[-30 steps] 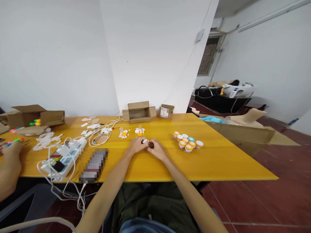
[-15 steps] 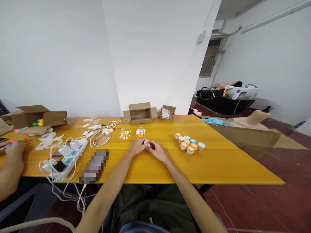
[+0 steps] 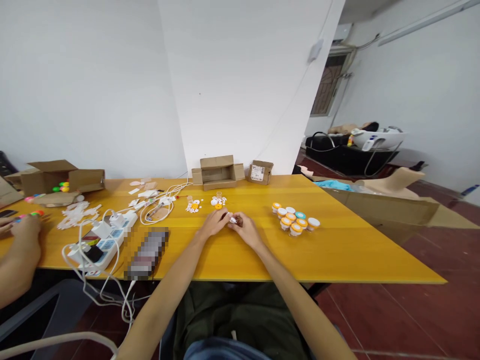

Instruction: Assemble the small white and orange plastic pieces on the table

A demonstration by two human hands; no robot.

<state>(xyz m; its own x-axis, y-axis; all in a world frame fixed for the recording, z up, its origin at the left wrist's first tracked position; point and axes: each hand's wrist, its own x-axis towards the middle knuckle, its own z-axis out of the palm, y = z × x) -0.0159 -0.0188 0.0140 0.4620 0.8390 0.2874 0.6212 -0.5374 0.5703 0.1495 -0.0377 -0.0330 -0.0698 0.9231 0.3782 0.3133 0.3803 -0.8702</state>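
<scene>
My left hand (image 3: 215, 223) and my right hand (image 3: 245, 229) meet above the middle of the yellow table (image 3: 232, 260). Between their fingers is a small clear and white piece (image 3: 233, 219), partly covered by the fingertips. Both hands are closed around it. Beyond them lie small white and orange parts (image 3: 218, 204) beside a clear cup, with another such group (image 3: 193, 205) a little to the left. To the right of my right hand stands a cluster of small jars (image 3: 296, 229) with orange, white and teal lids.
An open cardboard box (image 3: 218, 184) and a smaller box (image 3: 260, 172) stand against the wall. Left are a phone (image 3: 148, 253), a power strip (image 3: 108, 245), cables and white plastic pieces (image 3: 78, 215). Another person's hand (image 3: 26, 230) is at the far left.
The view has shifted slightly. My right hand's fingers have changed position around the small piece, which now shows more clear and white surface between the hands.
</scene>
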